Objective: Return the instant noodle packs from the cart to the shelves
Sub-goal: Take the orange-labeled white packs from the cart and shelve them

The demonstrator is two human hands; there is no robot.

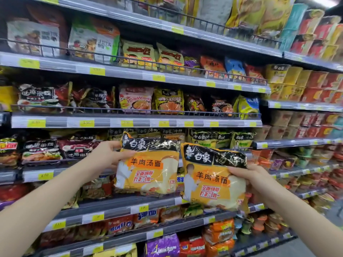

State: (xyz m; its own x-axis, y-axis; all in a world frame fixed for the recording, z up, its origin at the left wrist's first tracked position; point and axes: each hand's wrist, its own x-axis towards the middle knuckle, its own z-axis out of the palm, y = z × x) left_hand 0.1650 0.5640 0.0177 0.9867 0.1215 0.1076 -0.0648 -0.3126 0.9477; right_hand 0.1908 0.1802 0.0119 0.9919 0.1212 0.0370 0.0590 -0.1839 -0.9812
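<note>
Both noodle packs, the left pack (148, 167) and the right pack (213, 179), are held in open air in front of the shelves (130, 123). Behind them, the shelf row with black-and-yellow packs (222, 139) is full to its front edge. Every shelf has a low wire rail (130, 110) along the front, and packs stand tightly behind it. Only dark, narrow space remains above the pack tops, under each shelf board.
</note>
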